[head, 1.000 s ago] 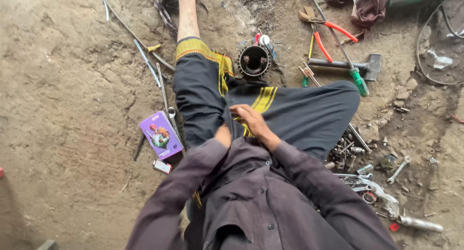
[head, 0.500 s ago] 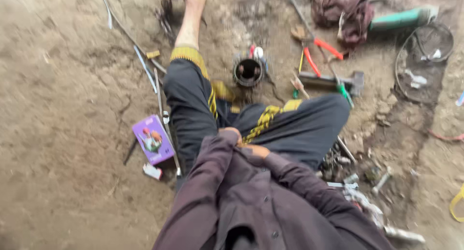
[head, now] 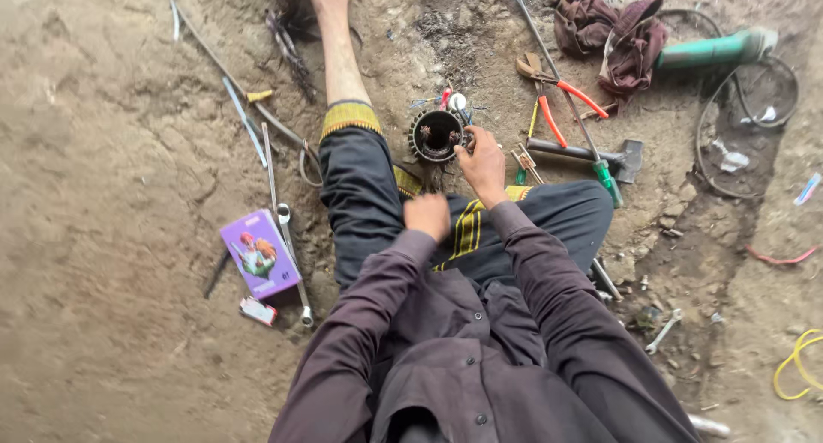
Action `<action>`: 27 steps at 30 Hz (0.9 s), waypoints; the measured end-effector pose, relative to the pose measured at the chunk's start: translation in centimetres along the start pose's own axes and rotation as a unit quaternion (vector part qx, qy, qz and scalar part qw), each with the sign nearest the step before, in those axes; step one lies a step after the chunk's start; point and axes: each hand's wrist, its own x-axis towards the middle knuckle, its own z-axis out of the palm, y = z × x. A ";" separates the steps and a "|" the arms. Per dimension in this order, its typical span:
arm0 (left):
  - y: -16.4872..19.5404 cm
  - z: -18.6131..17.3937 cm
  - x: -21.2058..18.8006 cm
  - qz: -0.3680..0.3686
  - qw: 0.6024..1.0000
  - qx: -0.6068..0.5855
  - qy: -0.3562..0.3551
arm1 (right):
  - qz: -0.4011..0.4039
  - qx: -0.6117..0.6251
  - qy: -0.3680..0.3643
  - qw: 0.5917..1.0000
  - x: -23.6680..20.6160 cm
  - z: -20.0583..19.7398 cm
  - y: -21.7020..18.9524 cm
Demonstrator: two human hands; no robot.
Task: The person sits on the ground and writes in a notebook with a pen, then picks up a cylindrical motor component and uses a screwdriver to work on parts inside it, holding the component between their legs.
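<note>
While right hand (head: pixel 482 162) grips stator (head: pixel 436 135) rim, bare dirt (head: pixel 103 237) leftward

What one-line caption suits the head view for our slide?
Seated on dirt, a person's right hand touches a round toothed metal part while the left hand rests on their leg.

A purple rectangular card box (head: pixel 260 254) lies on the dirt ground (head: pixel 103 177), with a long grey metal rod (head: pixel 283 220) just beside it. Farther off, red-handled metal pliers (head: pixel 553 92) rest near a grey steel hammer (head: pixel 591 154) and a green-handled screwdriver (head: pixel 600 164) — all close together. A crumpled maroon cloth (head: pixel 613 27) sits beside a green cylindrical power tool (head: pixel 716 49). Yellow looped cord (head: pixel 797 366) lies well apart — at the right edge.
</note>
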 end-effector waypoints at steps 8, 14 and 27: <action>-4.7 -5.7 9.3 -0.053 0.948 -0.207 0.236 | 0.017 -0.061 -0.003 0.998 1.6 3.0 -0.1; -5.4 -2.6 10.6 -0.025 0.949 -0.237 0.209 | 0.025 -0.080 0.012 0.996 2.3 4.6 0.9; -6.3 -3.0 9.1 0.035 0.924 -0.321 0.206 | 0.060 -0.245 0.045 0.967 1.2 -2.4 2.2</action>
